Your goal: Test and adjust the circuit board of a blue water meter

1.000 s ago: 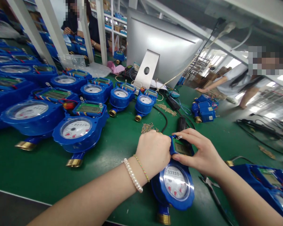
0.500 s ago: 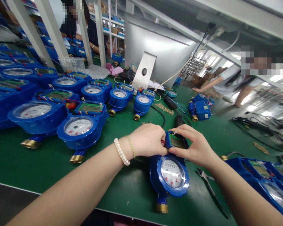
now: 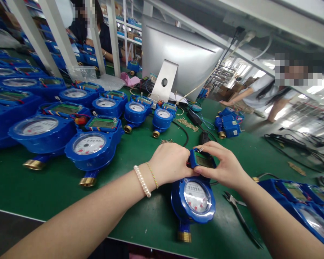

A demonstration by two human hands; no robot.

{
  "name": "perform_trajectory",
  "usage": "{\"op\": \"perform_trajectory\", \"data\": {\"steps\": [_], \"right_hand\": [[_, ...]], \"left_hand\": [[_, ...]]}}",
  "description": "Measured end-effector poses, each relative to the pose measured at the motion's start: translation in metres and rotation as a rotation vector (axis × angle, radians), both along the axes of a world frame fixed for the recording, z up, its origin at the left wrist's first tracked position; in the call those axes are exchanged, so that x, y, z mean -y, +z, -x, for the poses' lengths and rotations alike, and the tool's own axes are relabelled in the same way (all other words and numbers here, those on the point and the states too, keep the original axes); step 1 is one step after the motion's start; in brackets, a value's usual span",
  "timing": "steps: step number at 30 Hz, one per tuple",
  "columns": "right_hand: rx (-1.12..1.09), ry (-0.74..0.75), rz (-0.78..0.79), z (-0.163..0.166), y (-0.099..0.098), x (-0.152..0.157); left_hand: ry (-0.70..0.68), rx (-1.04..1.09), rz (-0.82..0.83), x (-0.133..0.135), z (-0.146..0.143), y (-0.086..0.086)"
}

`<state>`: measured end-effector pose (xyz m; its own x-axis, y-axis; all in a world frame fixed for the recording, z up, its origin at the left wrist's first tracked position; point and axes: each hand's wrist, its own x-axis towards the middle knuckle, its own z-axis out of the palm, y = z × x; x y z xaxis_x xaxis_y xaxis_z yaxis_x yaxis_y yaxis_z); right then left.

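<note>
A blue water meter (image 3: 196, 199) with a round clear dial lies in front of me, its brass threaded end toward the table's front edge. At its far end sits a small display module (image 3: 204, 160) with a green board and a grey screen. My right hand (image 3: 226, 165) grips this module, thumb on the near edge and fingers on the far edge. My left hand (image 3: 172, 163) is closed at the module's left side, by some red wires; its fingertips are hidden, so what they pinch cannot be made out. A pearl bracelet (image 3: 142, 181) circles the left wrist.
Several blue meters (image 3: 93, 147) stand on the left, with more meters (image 3: 299, 201) at right. Cutting pliers (image 3: 240, 216) lie right of the held meter. Small brass screws (image 3: 187, 124) are heaped beyond, near black cables and a monitor (image 3: 178, 54). Two people are farther back.
My left hand has shifted slightly right and turned a little at the module's side, its thumb farther over the near edge. The right hand keeps its grip; the meter stays put.
</note>
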<state>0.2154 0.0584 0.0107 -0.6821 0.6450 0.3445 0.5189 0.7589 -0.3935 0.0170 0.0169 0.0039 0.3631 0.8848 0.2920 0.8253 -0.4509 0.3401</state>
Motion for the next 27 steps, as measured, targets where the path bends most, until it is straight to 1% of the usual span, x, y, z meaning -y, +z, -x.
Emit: {"op": "perform_trajectory", "data": {"steps": [5,9,17,22,27], "right_hand": [[-0.006,0.018,-0.019,0.002,0.006,-0.001],[-0.003,0.02,-0.034,0.003,0.008,-0.002],[0.0,0.008,-0.052,0.004,0.008,0.0],[0.014,0.003,-0.052,0.005,0.007,0.002],[0.041,0.003,-0.088,0.006,0.001,0.006]], "left_hand": [[0.043,-0.021,-0.015,-0.003,-0.005,-0.003],[0.059,-0.035,-0.027,-0.005,-0.01,-0.002],[0.113,-0.057,0.015,-0.001,-0.015,0.001],[0.111,-0.037,0.039,0.0,-0.013,-0.002],[0.099,0.004,0.054,0.001,-0.01,-0.004]]}}
